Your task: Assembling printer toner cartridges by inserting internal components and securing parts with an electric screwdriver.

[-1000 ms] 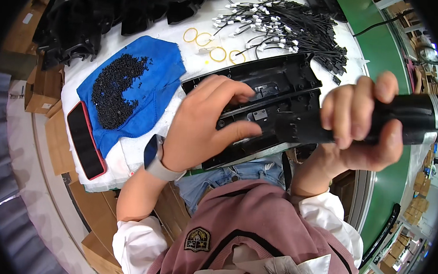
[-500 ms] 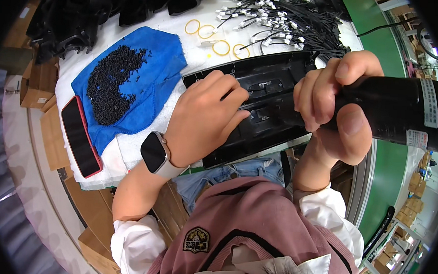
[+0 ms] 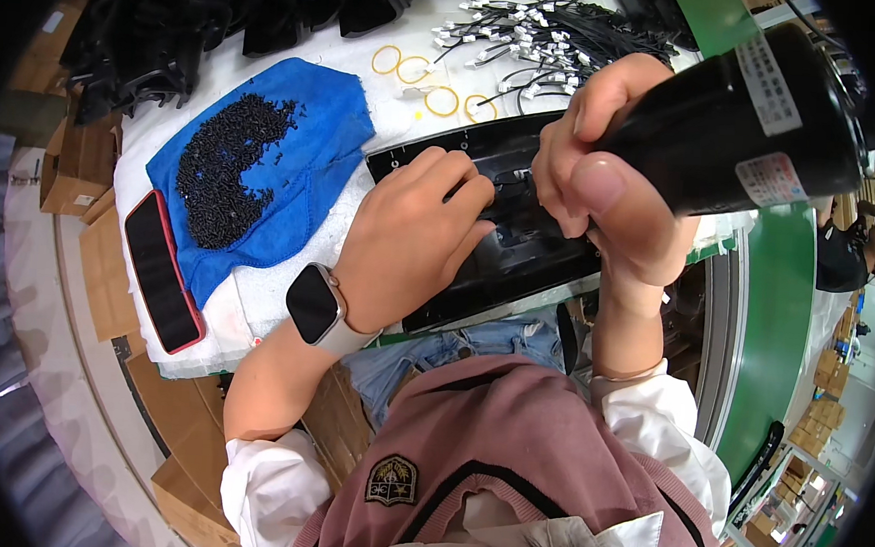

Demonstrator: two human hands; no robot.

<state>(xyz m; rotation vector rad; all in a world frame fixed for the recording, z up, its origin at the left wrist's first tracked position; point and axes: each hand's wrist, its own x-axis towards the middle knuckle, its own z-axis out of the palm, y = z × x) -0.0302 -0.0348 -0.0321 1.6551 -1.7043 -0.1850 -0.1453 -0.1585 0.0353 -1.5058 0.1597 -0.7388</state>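
A long black plastic panel (image 3: 519,258) with molded recesses lies in front of me. My left hand (image 3: 415,227) rests over its left part, gripping it with bent fingers; the fingertips are partly hidden. In my right hand (image 3: 604,168) is a black electric screwdriver (image 3: 706,140) with a thick round body and two pale labels. The fingers wrap its narrower front, which points down-left at the panel's middle. My hand hides its tip, so contact with the panel cannot be made out. Left of the panel, small black screws (image 3: 217,185) are heaped on a blue cloth (image 3: 306,205).
A red-edged phone (image 3: 164,272) lies beside the cloth. Yellow rings (image 3: 441,101) and a bundle of black cables with white connectors (image 3: 542,39) sit beyond the panel. Black molded parts (image 3: 162,26) are piled far left. Cardboard boxes (image 3: 78,171) stand off the table's left side.
My right hand has shifted left over the panel, and the screwdriver has swung so its rear end points farther up and away. The left hand stays nearly where it was.
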